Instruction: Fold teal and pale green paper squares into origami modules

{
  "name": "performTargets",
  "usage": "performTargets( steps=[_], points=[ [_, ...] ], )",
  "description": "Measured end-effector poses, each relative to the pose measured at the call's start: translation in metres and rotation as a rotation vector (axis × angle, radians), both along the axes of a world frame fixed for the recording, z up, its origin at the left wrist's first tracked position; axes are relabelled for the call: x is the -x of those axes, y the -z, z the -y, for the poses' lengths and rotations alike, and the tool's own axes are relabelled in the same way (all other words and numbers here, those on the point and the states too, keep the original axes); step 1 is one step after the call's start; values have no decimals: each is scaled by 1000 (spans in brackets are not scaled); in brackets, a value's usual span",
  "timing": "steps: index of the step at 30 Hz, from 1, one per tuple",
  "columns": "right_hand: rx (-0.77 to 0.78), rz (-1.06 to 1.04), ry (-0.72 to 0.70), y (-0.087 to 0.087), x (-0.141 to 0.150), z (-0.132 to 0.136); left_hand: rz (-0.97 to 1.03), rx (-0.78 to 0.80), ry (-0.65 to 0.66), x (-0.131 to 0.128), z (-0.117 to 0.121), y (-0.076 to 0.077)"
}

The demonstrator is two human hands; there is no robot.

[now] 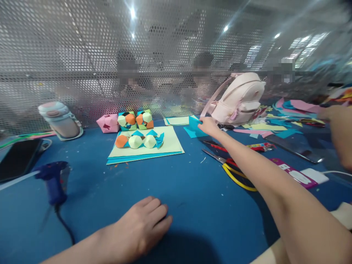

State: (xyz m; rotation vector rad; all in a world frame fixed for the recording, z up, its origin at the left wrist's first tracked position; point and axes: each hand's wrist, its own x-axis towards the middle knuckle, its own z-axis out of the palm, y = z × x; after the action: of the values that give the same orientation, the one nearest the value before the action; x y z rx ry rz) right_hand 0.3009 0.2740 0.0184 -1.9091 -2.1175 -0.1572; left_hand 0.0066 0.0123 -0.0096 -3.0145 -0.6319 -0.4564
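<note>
My left hand (143,225) rests palm down on the blue table (176,194) near its front edge, fingers loosely curled and holding nothing. My right hand (208,125) is stretched far out and pinches a sheet of blue paper (193,127) lying beside the pink backpack (239,99). Left of it, folded paper balls (136,141) in orange, pale green and blue sit on a stack of light green paper (167,145). More folded paper pieces (134,120) and a pink one (108,123) stand behind them.
Scissors with yellow and red handles (228,165) lie under my right arm. A blue glue gun (53,179) stands at the left, with a dark phone (18,157) and a pastel bottle (60,121) behind it. Paper scraps (291,113) crowd the far right. Another person's arm (339,128) enters at the right. A perforated metal screen (165,55) closes the back.
</note>
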Motion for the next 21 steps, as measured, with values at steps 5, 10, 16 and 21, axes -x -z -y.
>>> performTargets(
  steps=[5, 10, 16, 21],
  points=[
    [-215, -128, -41, -24, 22, 34, 274, 325, -124, 3, -4, 2],
    [-375, -201, -546, -5, 71, 121, 965, 1319, -540, -1, -13, -11],
    [-362, -42, -1363, 31, 100, 184, 1409, 1724, -775, -7, -18, -15],
    [-277, -171, -1266, 29, 91, 172, 1488, 1628, -738, -2, -22, -10]
  ],
)
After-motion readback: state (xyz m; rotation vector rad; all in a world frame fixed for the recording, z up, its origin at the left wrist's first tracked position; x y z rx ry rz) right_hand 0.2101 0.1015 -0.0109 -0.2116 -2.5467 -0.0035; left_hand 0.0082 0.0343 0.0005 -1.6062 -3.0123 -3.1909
